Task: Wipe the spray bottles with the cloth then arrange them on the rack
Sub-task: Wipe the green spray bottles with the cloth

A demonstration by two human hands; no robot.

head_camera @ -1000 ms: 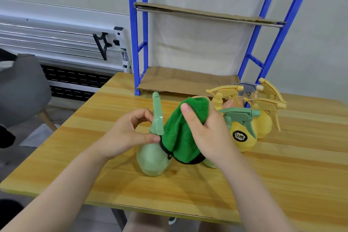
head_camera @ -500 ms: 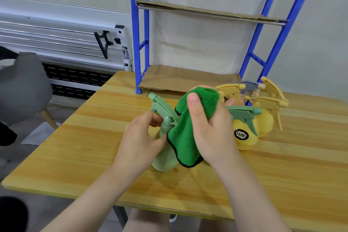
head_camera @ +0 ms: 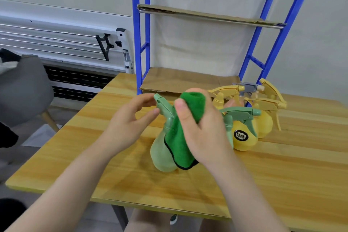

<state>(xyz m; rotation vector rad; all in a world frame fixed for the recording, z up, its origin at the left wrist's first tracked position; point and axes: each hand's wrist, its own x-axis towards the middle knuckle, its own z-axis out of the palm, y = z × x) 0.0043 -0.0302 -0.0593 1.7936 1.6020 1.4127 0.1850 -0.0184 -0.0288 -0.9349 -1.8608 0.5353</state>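
A pale green spray bottle (head_camera: 161, 156) stands on the wooden table (head_camera: 282, 179) in front of me. My left hand (head_camera: 128, 126) pinches its spray head between thumb and fingertips. My right hand (head_camera: 203, 132) grips a green cloth (head_camera: 180, 143) and presses it against the bottle's neck and right side. Behind my right hand stands a second green bottle (head_camera: 243, 114), partly hidden. Several yellow bottles (head_camera: 244, 137) and a grey-headed bottle (head_camera: 246, 87) cluster beside it. The blue rack (head_camera: 140, 43) rises at the back of the table.
The rack's lower cardboard shelf (head_camera: 188, 81) lies at table level and an upper cardboard shelf (head_camera: 207, 15) sits above it. A grey chair (head_camera: 24, 84) stands left of the table. The table's front edge is close to me.
My left hand slid from the bottle's neck up to its spray head. The right hand moved the cloth along the neck. The bottle turned and now stands more upright.
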